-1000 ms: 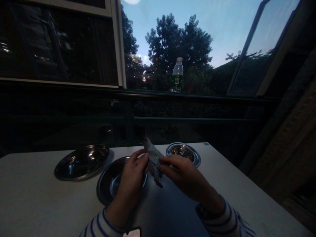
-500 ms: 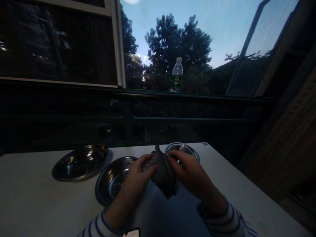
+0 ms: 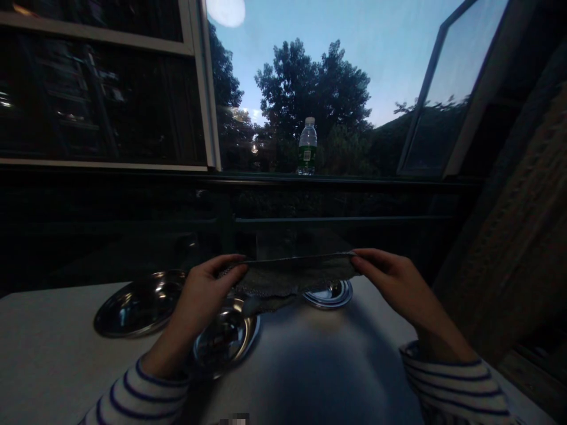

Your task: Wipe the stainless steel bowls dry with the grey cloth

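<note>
A dark grey cloth (image 3: 296, 274) is stretched between my two hands above the table. My left hand (image 3: 208, 289) pinches its left end, where a patterned or mesh-like edge shows. The right end is pinched between thumb and fingers of my right hand (image 3: 390, 274). The cloth's top edge runs nearly straight, and a loose part hangs lower near the middle. Below my left hand stands a metal bowl (image 3: 254, 333), partly hidden by the hand and cloth. Behind the cloth's right half sits a smaller metal bowl (image 3: 330, 302).
Another metal bowl (image 3: 133, 307) stands at the left on the white table (image 3: 39, 354). A plastic bottle (image 3: 307, 147) with a green label is on the sill of the open window (image 3: 436, 88). A curtain (image 3: 522, 236) hangs at the right.
My hands have moved apart, drawing the bunched cloth out into a wide strip. The view has shifted slightly, and the near bowl appears further right.
</note>
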Tool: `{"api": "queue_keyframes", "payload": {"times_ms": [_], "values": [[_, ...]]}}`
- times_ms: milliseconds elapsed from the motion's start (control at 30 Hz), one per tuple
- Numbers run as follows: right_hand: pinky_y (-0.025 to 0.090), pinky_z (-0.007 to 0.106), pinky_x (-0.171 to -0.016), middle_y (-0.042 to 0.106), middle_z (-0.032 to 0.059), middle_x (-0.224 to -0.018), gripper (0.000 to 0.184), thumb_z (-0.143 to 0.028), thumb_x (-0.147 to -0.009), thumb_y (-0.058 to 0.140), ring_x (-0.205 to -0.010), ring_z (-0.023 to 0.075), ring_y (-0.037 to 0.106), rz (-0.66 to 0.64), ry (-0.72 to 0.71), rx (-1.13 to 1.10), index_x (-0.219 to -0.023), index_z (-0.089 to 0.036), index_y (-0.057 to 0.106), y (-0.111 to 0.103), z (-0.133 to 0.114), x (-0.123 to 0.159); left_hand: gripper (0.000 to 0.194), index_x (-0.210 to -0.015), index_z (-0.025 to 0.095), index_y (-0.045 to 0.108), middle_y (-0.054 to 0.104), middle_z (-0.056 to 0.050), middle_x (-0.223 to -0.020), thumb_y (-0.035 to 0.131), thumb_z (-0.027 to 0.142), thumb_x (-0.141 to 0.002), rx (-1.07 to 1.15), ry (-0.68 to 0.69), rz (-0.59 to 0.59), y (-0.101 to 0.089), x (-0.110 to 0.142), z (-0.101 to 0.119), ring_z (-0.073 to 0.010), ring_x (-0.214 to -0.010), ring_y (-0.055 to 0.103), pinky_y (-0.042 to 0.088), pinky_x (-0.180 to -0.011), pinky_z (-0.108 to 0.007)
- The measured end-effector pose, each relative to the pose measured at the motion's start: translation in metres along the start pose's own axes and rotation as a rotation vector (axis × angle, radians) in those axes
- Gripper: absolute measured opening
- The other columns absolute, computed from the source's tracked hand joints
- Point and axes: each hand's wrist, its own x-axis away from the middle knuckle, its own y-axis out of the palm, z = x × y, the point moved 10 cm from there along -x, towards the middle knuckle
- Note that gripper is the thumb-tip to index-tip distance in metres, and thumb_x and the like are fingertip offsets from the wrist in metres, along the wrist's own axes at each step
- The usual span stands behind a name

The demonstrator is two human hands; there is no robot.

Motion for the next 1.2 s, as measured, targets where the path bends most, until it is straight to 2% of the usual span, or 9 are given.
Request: {"api": "queue_keyframes", "payload": {"times_ms": [133,233,433,600,700,867,967,1067,1200], "values": [[0.048,0.029,-0.074,0.069,0.0042,-0.09,0.029,-0.04,-0.077,0.058,-0.085,0.0204,0.062,-0.01,-0.013,-0.028,-0.093,-0.019,0.069,-0.011,-0.003,-0.009,0.031,-0.081,0.018,0.07,0.071,-0.002,-0.076,0.067,0.043,-0.063,-0.087,0.089,0.03,-0.015,-0.008,0.029,-0.0209,-0.075,0.064,0.047,-0.065,-0.027],[0.047,0.029,-0.072,0.068,0.0037,-0.086,0.026,-0.038,-0.078,0.057,-0.082,0.0195,0.061,-0.069,-0.012,-0.019,-0.09,-0.018,0.068,-0.01,-0.004,-0.01,0.034,-0.081,0.017,0.069,0.07,-0.003,-0.073,0.066,0.046,-0.063,-0.081,0.089,0.026,-0.02,-0.008,0.037,-0.021,-0.071,0.064,0.047,-0.059,-0.028],[0.046,0.028,-0.066,0.065,0.0026,-0.078,0.024,-0.035,-0.077,0.055,-0.073,0.0164,0.059,-0.133,0.086,-0.155,-0.09,-0.016,0.064,0.003,0.015,-0.002,0.03,-0.084,0.017,0.068,0.07,-0.003,-0.076,0.067,0.04,-0.065,0.098,0.062,-0.068,-0.015,-0.003,0.028,-0.0178,-0.071,0.063,0.048,-0.061,-0.026],[0.047,0.03,-0.073,0.064,0.0044,-0.09,0.027,-0.028,-0.073,0.057,-0.084,0.018,0.059,-0.101,0.109,-0.261,-0.096,-0.016,0.062,0.011,0.026,0.0,0.022,-0.082,0.017,0.066,0.068,-0.001,-0.074,0.069,0.029,-0.063,0.381,0.002,-0.145,-0.011,-0.002,0.013,-0.0156,-0.072,0.062,0.048,-0.065,-0.025],[0.048,0.031,-0.072,0.064,0.0054,-0.088,0.032,-0.037,-0.075,0.055,-0.082,0.0183,0.059,-0.09,0.117,-0.298,-0.098,-0.016,0.061,0.018,0.026,0.0,0.023,-0.085,0.018,0.062,0.064,0.001,-0.075,0.063,0.034,-0.069,0.356,0.04,-0.07,-0.018,-0.003,0.009,-0.016,-0.07,0.06,0.047,-0.06,-0.026],[0.044,0.026,-0.052,0.057,0.0001,-0.068,0.039,-0.046,-0.078,0.049,-0.06,0.0149,0.054,-0.01,0.141,-0.28,-0.103,-0.017,0.057,0.027,0.025,0.0,0.022,-0.094,0.021,0.056,0.06,0.001,-0.081,0.046,0.037,-0.082,-0.034,0.294,0.136,-0.031,0.004,0.027,-0.0172,-0.078,0.058,0.045,-0.067,-0.027],[0.044,0.026,-0.053,0.057,0.0002,-0.071,0.037,-0.046,-0.08,0.047,-0.063,0.0158,0.054,0.045,0.139,-0.232,-0.103,-0.019,0.056,0.028,0.024,-0.001,0.025,-0.097,0.022,0.054,0.061,0.0,-0.085,0.04,0.039,-0.085,-0.109,0.315,0.178,-0.03,0.006,0.031,-0.0179,-0.081,0.058,0.044,-0.071,-0.028],[0.045,0.029,-0.065,0.06,0.0032,-0.086,0.033,-0.042,-0.082,0.046,-0.076,0.0181,0.057,0.081,0.136,-0.184,-0.104,-0.02,0.055,0.031,0.026,-0.002,0.028,-0.098,0.02,0.055,0.061,-0.003,-0.093,0.045,0.041,-0.083,-0.034,0.213,0.179,-0.03,0.003,0.023,-0.0193,-0.089,0.058,0.044,-0.077,-0.029],[0.047,0.034,-0.069,0.062,0.0065,-0.09,0.036,-0.039,-0.082,0.046,-0.081,0.0217,0.059,0.059,0.193,-0.167,-0.111,-0.018,0.053,0.04,0.035,-0.001,0.045,-0.112,0.014,0.051,0.062,-0.009,-0.097,0.057,0.041,-0.076,0.288,-0.204,0.04,-0.013,0.002,-0.019,-0.0194,-0.083,0.061,0.048,-0.068,-0.029]]}}
